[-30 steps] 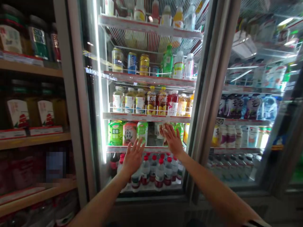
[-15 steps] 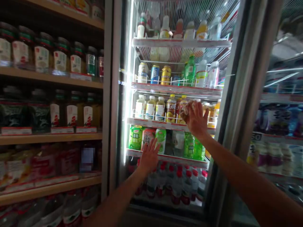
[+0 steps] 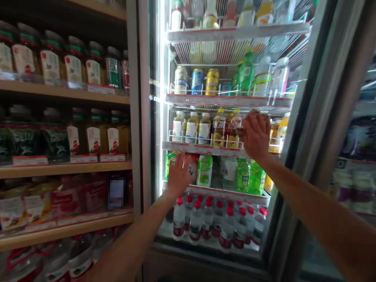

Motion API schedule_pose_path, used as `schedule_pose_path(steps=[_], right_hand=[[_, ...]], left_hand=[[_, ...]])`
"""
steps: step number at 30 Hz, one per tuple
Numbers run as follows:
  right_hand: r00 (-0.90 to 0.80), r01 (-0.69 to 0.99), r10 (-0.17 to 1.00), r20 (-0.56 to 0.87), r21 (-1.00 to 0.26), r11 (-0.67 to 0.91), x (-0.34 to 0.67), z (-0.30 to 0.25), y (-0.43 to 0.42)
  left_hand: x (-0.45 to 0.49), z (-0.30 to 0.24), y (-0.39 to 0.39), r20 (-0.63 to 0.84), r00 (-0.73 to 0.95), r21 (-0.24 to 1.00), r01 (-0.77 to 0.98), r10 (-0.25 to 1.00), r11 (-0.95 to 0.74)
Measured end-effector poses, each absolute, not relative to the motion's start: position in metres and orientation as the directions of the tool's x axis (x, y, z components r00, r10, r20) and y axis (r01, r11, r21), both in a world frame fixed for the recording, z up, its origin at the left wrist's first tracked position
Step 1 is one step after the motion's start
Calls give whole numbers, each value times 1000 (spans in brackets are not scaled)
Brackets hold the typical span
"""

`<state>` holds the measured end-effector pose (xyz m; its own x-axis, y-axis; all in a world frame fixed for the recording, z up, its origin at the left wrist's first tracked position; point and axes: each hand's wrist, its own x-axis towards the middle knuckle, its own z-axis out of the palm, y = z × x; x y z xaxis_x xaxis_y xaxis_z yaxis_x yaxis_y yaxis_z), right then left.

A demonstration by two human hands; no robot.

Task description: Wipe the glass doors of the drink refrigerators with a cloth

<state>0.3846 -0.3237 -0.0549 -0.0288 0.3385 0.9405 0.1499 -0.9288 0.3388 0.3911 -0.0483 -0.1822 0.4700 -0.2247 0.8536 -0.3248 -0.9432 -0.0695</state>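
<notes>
A lit drinks fridge with a glass door (image 3: 158, 129) stands in front of me. My left hand (image 3: 179, 177) lies flat against the glass, fingers apart, level with the shelf of green and pink juice bottles (image 3: 205, 170). My right hand (image 3: 256, 132) presses on the glass higher up, in front of the shelf of yellow-capped tea bottles (image 3: 192, 127). It grips a small pale crumpled wad (image 3: 240, 131), mostly hidden behind the fingers. Red-capped water bottles (image 3: 196, 220) fill the bottom shelf below my left hand.
Wooden shelves (image 3: 64, 167) with jars and packets run along the left. Cans (image 3: 197, 81) and green bottles (image 3: 247, 74) sit on the upper fridge shelf. The grey door frame (image 3: 317, 129) and a second fridge (image 3: 358, 156) stand to the right.
My right hand has risen with the wad from the juice shelf to the tea-bottle shelf. My left hand slid slightly up and left on the glass. My view shifted left.
</notes>
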Motion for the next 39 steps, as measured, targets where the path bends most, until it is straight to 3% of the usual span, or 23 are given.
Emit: schedule_pose_path(steps=[2, 5, 7, 9, 13, 15, 19, 20, 22, 25, 27, 28, 31, 33, 35, 39], right_hand=[[-19, 153, 351, 936, 349, -924, 379, -74, -320], [102, 227, 567, 817, 536, -813, 369, -129, -321], [113, 233, 603, 790, 569, -789, 365, -145, -332], [80, 192, 534, 842, 512, -837, 366, -132, -347], [-92, 126, 231, 969, 242, -962, 376, -80, -359], [-126, 128, 199, 972, 215, -968, 379, -84, -349], [36, 165, 547, 836, 535, -829, 374, -136, -341], [58, 165, 569, 820, 555, -816, 371, -143, -347], [32, 121, 469, 883, 462, -878, 370, -139, -365], [-128, 58, 115, 985, 123, -991, 373, -115, -383], [-124, 75, 54, 991, 64, -995, 376, -114, -377], [-64, 99, 127, 990, 132, -986, 376, -121, -371], [126, 227, 487, 864, 453, -862, 370, -154, -353], [138, 253, 574, 807, 532, -808, 366, -161, -354], [86, 203, 484, 871, 460, -864, 366, -149, -365], [-101, 85, 70, 992, 79, -993, 373, -120, -375]], left_hand=[[393, -186, -49, 863, 456, -67, -320, -215, -945], [396, -191, -49, 879, 431, -62, -323, -205, -944], [399, -192, -49, 885, 415, -68, -337, -213, -939], [402, -193, -50, 889, 402, -72, -353, -221, -933], [406, -195, -53, 903, 387, -39, -359, -186, -933], [407, -196, -54, 904, 390, -24, -359, -174, -933], [409, -198, -54, 902, 392, -22, -371, -178, -928], [409, -198, -54, 904, 388, -23, -374, -179, -927], [411, -199, -55, 911, 375, -22, -377, -174, -926], [411, -200, -59, 920, 362, -3, -377, -150, -926], [411, -200, -62, 920, 367, 14, -377, -135, -926], [410, -200, -63, 918, 376, 22, -375, -130, -927], [409, -199, -63, 905, 403, 26, -367, -134, -930], [409, -199, -62, 900, 411, 15, -361, -145, -932], [409, -199, -61, 902, 405, 4, -358, -151, -934], [413, -202, -61, 918, 366, -6, -365, -149, -931]])
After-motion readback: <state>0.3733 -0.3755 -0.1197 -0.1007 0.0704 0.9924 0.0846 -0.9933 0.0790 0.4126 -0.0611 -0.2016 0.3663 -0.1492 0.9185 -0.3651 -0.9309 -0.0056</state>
